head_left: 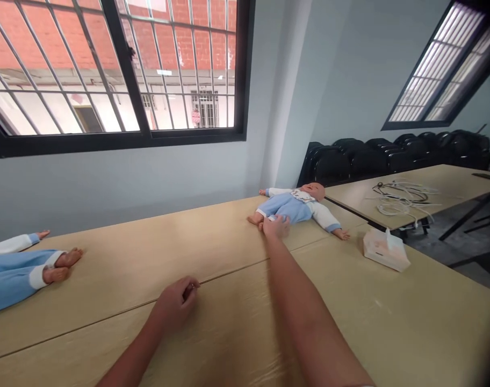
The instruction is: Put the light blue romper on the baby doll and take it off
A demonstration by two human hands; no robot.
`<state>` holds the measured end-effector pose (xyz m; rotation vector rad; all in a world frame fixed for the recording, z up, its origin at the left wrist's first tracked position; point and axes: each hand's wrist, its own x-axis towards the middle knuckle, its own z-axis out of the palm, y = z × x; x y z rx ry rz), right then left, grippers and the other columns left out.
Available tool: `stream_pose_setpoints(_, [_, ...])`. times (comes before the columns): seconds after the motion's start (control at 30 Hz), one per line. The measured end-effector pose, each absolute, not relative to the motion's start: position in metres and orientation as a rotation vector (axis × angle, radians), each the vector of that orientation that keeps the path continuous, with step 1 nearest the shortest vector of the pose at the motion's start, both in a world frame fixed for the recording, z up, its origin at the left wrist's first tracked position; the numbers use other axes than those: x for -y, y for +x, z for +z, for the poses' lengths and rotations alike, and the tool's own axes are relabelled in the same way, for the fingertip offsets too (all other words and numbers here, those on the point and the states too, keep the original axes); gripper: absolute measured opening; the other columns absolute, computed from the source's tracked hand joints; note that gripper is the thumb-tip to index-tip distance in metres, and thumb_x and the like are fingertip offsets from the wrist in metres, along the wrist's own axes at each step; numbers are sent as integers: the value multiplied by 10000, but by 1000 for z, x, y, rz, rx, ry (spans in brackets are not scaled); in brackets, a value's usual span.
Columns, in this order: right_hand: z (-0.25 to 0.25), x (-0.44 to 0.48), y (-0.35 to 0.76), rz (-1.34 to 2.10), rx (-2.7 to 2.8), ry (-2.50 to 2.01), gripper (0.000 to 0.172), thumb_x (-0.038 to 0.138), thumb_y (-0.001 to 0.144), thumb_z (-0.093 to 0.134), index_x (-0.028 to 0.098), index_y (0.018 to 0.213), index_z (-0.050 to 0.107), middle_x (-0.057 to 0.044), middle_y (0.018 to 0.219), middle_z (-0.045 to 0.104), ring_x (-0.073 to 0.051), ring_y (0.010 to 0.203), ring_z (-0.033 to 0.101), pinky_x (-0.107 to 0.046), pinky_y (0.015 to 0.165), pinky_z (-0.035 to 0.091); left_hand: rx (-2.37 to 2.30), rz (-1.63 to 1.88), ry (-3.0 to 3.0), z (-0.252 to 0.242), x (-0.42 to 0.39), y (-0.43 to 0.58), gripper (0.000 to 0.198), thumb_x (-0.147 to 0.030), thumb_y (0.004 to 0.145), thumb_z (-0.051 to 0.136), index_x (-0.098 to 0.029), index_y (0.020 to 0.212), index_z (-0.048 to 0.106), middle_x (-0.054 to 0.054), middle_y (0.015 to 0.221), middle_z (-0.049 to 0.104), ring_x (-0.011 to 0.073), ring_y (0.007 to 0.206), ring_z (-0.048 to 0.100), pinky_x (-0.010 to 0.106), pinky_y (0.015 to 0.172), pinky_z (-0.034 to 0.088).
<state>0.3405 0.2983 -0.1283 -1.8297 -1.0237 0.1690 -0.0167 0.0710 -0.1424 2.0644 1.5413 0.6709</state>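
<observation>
A baby doll with a peach-coloured head, a white printed top with blue cuffs and light-blue trousers [295,206] lies face up on the far half of the long, pale wood-toned table [148,242], towards that table's right end. Its feet point to the table's left end, its head to the right end, and its arms are spread wide, the nearer one reaching to the thin dark seam [229,273] running along the table. The right hand [275,228] touches the doll's nearer leg by the white trouser cuff; its fingers are bent, but I cannot tell whether they grip. The left hand [176,301] is loosely curled and rests at the middle of the table, beside the seam. A pale, box-shaped tissue pack with a white tissue poking out [384,250] sits on the table's near half, to the right. At the table's left end lies a second doll in blue trousers with white cuffs [11,285], partly out of view. Past the table's right end, a second pale table [442,174] carries tangled white and dark cables [402,196], with rows of black chairs [361,161] beyond. Behind the table's far edge stands a pale grey-blue wall [188,177] with a black-framed, barred window [126,64]
</observation>
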Motion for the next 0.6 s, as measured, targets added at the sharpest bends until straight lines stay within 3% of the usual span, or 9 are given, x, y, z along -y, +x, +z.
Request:
stream_pose_setpoints(0.13, [-132, -282, 354, 254, 1114, -1758, 360, 271, 750, 593, 176, 1092, 655, -211, 1545, 397, -355, 1382, 453, -478, 1150, 366, -1556, 723, 2021, -147, -76, -18, 246, -367, 964, 437, -228, 1010, 635, -19, 742, 566, 172, 665, 501, 274, 644, 376])
stream_pose_setpoints(0.23, [-136, -255, 355, 308, 1240, -1652, 325, 246, 748, 586, 163, 1055, 651, -223, 1529, 404, -320, 1428, 430, -407, 1188, 340, -1546, 733, 2051, -151, -77, -18, 235, -353, 958, 445, -231, 1004, 640, -26, 733, 564, 168, 663, 508, 270, 642, 376])
stream_pose_setpoints(0.4, [-141, -203, 339, 390, 1354, -1515, 241, 251, 787, 566, 179, 1007, 631, -211, 1567, 363, -312, 1500, 351, -420, 1253, 242, -1585, 837, 2145, -151, -72, -16, 219, -328, 958, 458, -234, 1008, 650, -23, 735, 613, 166, 653, 561, 273, 646, 416])
stream_pose_setpoints(0.6, [-137, -135, 322, 593, 1572, -1334, 169, 254, 810, 612, 192, 961, 655, -184, 1600, 362, -305, 1518, 357, -447, 1259, 234, -1746, 1037, 2152, -143, -54, -17, 252, -360, 997, 435, -231, 1099, 626, 29, 871, 698, 199, 745, 655, 333, 745, 510])
